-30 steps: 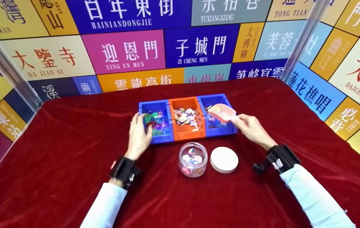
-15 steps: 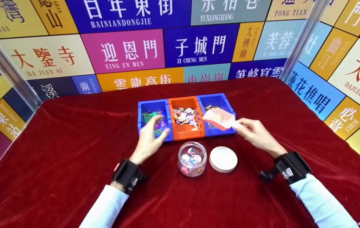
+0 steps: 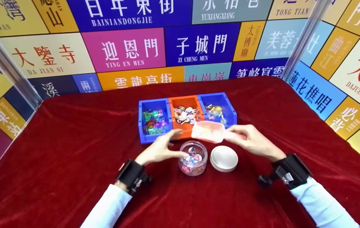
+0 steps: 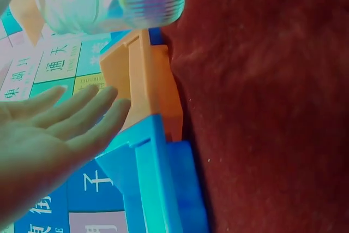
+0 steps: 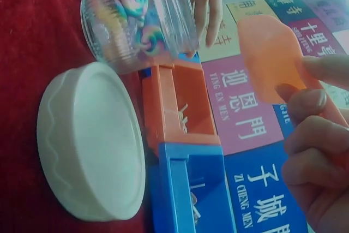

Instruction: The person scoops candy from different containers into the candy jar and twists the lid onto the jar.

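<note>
My right hand (image 3: 254, 141) grips the handle of a pink scoop (image 3: 210, 131). The scoop hangs over the front of the orange bin, just behind the jar, with small pale pieces in its bowl. A clear jar (image 3: 193, 167) stands in front, part filled with colourful swirled pieces (image 5: 132, 1). Beside the jar, my left hand (image 3: 159, 151) is spread, its thumb overlapping the jar's left rim in the head view. In the left wrist view its fingers (image 4: 90, 118) are extended with nothing in them. A round white lid (image 3: 224, 157) lies right of the jar.
Three joined bins stand behind the jar: a left blue bin (image 3: 154, 138) with shiny coloured pieces, a middle orange bin (image 3: 176, 100) with wrapped lollipops, and a right blue bin (image 3: 213, 96) with yellowish pieces. Red cloth (image 3: 72, 158) covers the table. Printed panels (image 3: 123, 50) rise behind.
The scoop in my right hand has moved from the right blue bin leftward and forward toward the jar. My left hand has left the left blue bin and come to the jar's side.
</note>
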Demonstrator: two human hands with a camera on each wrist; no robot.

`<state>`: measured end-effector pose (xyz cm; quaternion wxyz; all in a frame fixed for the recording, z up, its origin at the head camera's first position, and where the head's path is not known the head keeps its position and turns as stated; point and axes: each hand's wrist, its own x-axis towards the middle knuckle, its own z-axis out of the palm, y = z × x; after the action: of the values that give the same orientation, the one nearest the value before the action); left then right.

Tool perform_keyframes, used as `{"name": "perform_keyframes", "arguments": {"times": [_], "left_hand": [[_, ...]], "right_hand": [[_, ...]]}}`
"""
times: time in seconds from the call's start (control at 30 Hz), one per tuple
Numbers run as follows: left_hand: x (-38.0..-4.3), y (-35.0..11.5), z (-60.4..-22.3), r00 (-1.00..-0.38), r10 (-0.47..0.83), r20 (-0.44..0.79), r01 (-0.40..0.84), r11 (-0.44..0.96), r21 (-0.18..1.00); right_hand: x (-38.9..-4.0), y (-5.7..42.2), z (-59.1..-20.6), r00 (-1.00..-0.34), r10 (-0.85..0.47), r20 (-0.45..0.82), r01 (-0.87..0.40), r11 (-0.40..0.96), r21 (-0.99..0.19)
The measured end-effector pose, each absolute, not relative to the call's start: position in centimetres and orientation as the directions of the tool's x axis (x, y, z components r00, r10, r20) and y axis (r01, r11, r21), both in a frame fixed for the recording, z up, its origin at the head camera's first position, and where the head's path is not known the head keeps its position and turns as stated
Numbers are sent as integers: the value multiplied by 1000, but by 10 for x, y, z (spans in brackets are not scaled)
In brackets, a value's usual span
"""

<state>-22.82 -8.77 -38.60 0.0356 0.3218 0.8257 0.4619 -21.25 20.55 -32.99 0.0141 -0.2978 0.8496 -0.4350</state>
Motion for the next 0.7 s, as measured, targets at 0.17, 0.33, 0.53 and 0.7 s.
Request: {"name": "perform_keyframes", "arguments": {"times": [0.17,0.33,0.53,0.7], "left_hand": [[-227,-83,-389,-750,638,175,475,335,813],[-226,-79,-390,-727,671,148,516,390,763],[-225,-74,-393,-733,673,104,511,442,737],[-224,-72,-394,-748,658,86,488,458,743]], "right_hand": [[-218,210,-341,-813,-548,198,-490,459,-741],[-219,211,-340,-756,-611,235,-576,451,-682],[-217,210,-337,-726,-636,264,-649,503,-571],[-215,210,-332,-699,-652,294,-695,523,-493]]}}
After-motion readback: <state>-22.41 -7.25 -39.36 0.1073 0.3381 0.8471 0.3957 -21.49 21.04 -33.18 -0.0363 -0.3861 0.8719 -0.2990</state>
